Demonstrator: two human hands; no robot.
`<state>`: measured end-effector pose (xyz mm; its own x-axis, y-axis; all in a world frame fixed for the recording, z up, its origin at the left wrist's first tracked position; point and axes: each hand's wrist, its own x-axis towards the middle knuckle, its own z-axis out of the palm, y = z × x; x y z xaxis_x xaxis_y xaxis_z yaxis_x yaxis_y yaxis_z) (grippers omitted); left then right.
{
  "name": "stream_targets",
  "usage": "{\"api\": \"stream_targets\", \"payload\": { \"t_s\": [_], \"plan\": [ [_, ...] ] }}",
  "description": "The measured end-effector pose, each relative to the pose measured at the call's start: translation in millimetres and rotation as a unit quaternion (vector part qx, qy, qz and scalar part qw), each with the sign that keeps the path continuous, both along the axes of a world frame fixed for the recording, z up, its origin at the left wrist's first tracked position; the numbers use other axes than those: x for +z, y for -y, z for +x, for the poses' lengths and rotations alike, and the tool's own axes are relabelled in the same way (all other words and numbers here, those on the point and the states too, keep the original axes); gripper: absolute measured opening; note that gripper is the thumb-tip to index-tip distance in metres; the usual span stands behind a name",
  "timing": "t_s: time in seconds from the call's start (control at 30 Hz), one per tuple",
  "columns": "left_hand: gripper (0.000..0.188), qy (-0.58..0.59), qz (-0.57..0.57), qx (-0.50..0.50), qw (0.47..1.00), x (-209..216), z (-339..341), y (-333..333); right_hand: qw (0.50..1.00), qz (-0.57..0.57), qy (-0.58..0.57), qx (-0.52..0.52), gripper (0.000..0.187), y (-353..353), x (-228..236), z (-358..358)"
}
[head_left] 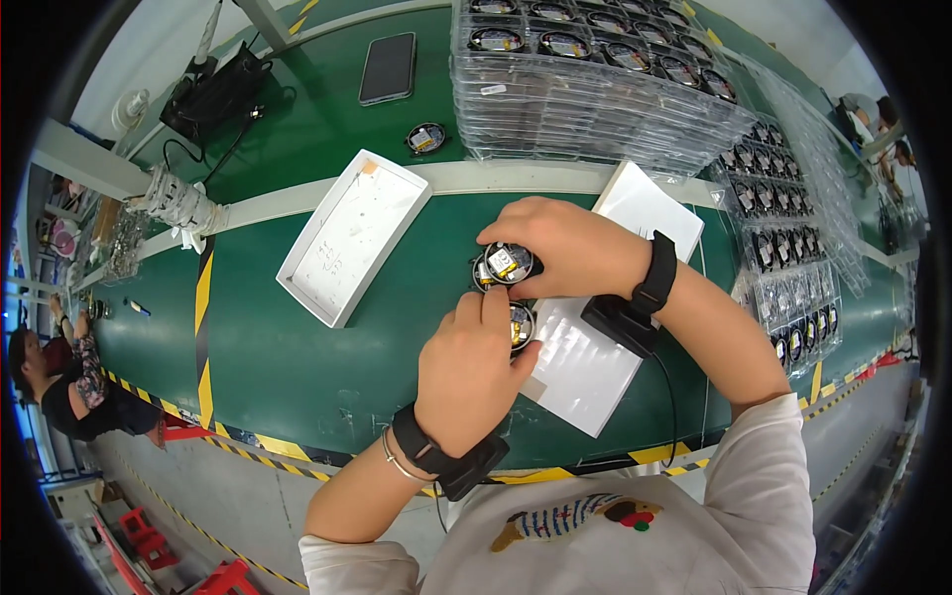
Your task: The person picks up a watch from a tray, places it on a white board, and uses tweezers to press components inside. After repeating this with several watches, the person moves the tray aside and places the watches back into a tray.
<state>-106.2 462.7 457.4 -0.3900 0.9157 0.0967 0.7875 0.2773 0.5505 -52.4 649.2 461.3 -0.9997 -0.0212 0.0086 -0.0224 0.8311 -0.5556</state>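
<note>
My right hand is closed round a round, black-rimmed electronic module with a small circuit board and a pale label. A second module shows partly behind it, at its left edge; I cannot tell whether the hand grips that one too. My left hand holds another such module between thumb and fingers, just nearer to me. Its fingertips reach up against the modules at my right hand. Fingers cover much of these parts. Both hands are over the green table, at the left edge of a white tray.
A shallow white box lies left of my hands. Beyond a pale rail are a phone, one loose module and tall stacked clear trays of modules. More filled trays stand right. Another person sits far left.
</note>
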Motion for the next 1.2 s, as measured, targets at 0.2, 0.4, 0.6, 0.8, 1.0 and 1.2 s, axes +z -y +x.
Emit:
{"api": "stream_targets", "payload": {
  "t_s": [0.2,0.4,0.6,0.8,1.0,1.2],
  "plan": [
    [0.06,-0.002,0.038,0.003,0.999,2,-14,16,0.999,0.009,0.018,-0.032,0.048,5,10,5],
    [0.071,0.088,0.062,-0.001,0.994,-2,-24,28,0.998,0.044,-0.046,-0.011,0.048,19,-5,2],
    [0.075,0.147,0.081,0.02,0.986,-1,-34,45,1.0,-0.023,-0.019,-0.009,0.047,24,7,-3],
    [0.063,0.181,0.094,0.087,0.975,-4,-44,80,0.997,0.023,-0.057,0.041,0.041,64,7,12],
    [0.039,0.2,0.114,0.223,0.947,-26,-57,153,0.997,0.068,-0.033,0.004,0.025,90,-8,-1],
    [0.027,0.216,0.116,0.204,0.948,2,-42,126,0.998,0.048,-0.004,-0.029,0.022,78,3,16]
  ]
}}
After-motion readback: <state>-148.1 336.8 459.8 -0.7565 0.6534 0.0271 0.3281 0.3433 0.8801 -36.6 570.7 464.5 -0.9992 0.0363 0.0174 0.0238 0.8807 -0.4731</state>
